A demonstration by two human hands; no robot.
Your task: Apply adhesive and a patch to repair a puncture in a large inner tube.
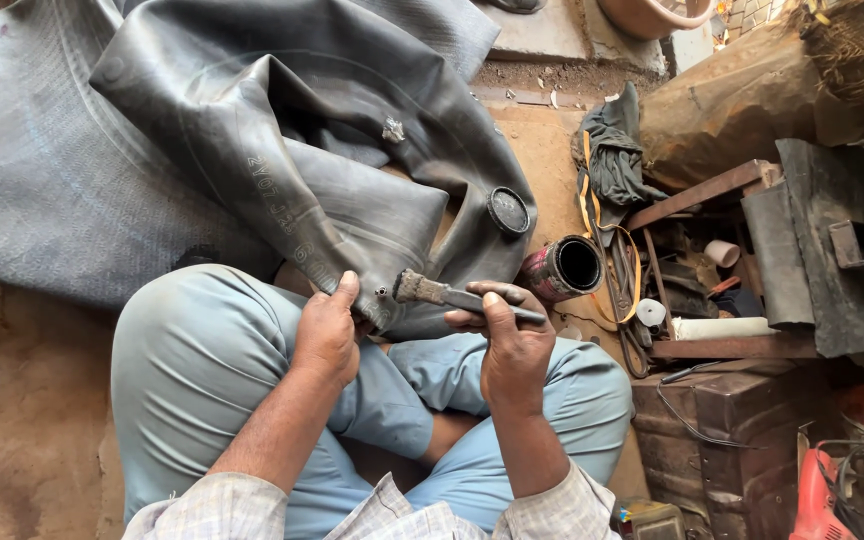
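We note the large black rubber inner tube (pixel 252 130) runs off the top and left edges. Our left hand (pixel 327 335) covers the fold it grips. The clay-coloured round basin (pixel 652 15) is cut by the top edge. Crate contents are indistinct.

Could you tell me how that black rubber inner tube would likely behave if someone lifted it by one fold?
The inner tube would probably sag and drape, since it already lies collapsed in soft folds. It looks fairly heavy, being broad and thick-walled. The left hand pinches a fold easily, so it likely bends without resistance.
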